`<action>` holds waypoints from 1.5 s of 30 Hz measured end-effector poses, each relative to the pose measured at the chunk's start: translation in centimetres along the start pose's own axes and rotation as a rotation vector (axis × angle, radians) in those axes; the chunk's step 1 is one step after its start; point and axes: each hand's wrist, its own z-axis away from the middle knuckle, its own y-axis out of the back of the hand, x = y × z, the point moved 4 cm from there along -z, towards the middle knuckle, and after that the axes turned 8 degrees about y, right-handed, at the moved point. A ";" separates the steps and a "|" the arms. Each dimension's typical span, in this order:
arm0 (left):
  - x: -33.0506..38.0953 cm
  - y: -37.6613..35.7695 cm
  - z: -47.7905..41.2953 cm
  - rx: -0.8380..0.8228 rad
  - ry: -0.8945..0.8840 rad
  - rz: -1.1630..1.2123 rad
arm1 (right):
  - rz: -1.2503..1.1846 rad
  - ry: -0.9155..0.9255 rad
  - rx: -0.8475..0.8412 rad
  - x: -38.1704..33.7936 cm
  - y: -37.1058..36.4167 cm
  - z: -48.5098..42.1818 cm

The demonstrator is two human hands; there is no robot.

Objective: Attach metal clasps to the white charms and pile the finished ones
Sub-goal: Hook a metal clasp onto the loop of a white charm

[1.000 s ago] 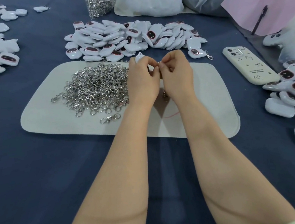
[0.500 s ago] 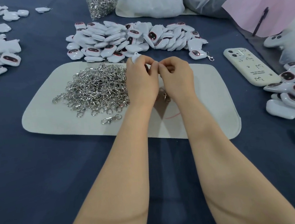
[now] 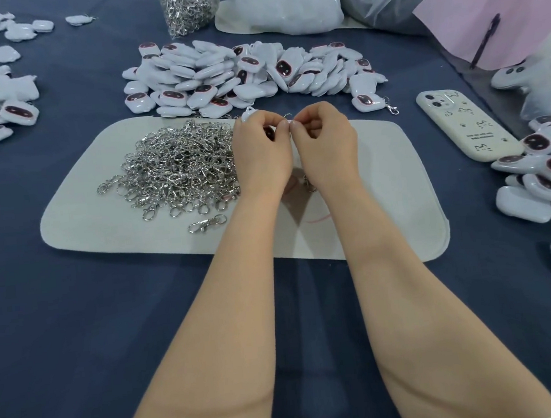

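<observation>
Charm [image 3: 248, 113], mostly hidden, is pinched by left hand [image 3: 262, 150] while right hand [image 3: 326, 141] pinches a half-hidden clasp [image 3: 310, 184].

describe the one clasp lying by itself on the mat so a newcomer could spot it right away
Start at the pale mat in the middle of the dark blue table, where a heap of metal clasps covers the left half. On the side of the heap nearest the person, a single clasp lies on bare mat, touching none of the others.
</observation>
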 end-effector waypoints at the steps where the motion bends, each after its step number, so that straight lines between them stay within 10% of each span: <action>1: 0.0 0.0 0.0 -0.001 0.001 0.000 | 0.001 -0.001 -0.004 0.0 0.0 0.0; 45: 0.0 0.6 0.0 -0.035 -0.062 -0.118 | 0.036 0.194 -0.134 -0.3 -0.5 0.5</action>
